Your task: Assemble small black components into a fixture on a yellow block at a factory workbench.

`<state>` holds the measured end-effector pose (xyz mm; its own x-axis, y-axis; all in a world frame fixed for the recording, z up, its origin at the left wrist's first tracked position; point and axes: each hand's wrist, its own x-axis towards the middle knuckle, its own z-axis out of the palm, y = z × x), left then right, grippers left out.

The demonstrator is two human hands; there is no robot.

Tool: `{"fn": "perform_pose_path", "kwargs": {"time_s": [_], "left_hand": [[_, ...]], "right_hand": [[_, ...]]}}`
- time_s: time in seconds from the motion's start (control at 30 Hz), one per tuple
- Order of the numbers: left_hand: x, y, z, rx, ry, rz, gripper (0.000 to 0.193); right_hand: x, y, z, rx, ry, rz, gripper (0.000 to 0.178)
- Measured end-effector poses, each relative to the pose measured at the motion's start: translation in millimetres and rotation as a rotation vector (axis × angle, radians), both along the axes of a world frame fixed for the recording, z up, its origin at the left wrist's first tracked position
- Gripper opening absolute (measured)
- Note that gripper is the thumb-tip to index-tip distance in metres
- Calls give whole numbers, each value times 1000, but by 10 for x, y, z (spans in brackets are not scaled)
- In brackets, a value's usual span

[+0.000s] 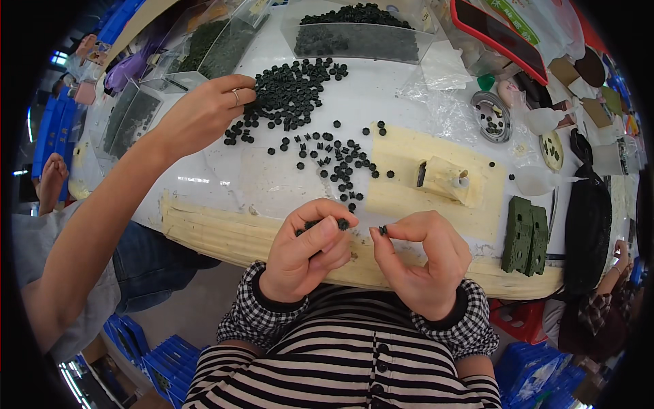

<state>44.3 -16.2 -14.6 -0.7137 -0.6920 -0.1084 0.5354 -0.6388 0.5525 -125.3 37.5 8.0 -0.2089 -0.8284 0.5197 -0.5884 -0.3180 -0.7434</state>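
Pinching small dark wheel (383, 230): right hand (430, 260). Left hand (303, 253) alongside, grasping similar wheels (343, 223). Likely light, stiff; grip edgewise.

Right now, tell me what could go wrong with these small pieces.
The right hand pinches one tiny piece by the fingertips, near the table edge; a slip could send it to the floor.
The left hand holds several pieces at once, so one might drop out.
A co-worker's hand is at the pile; a knock could scatter it into the loose pieces nearby.
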Motion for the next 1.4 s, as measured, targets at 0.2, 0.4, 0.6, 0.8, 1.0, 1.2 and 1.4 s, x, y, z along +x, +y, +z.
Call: {"fn": "perform_pose_path", "kwargs": {"time_s": [0.2,0.4,0.6,0.8,1.0,1.2,1.4], "left_hand": [[4,5,0,13,-11,7,23],[8,13,-6,20,-19,12,23],[8,11,-6,16,-13,7,23],[10,4,-11,16,-8,2,23],[11,9,-14,14,-6,1,23],[11,7,-15,9,10,-1,23],[12,2,-17,12,8,-5,23]], "right_hand": [[-19,12,-12,-11,7,-6,21],[2,12,-18,-33,-50,4,20],[-26,47,-9,-17,-53,53,22],[-40,45,-2,-27,-21,71,22],[-29,28,1,-52,40,64,22],[15,-9,-88,37,207,2,18],[13,-42,-136,81,397,-14,27]]}}
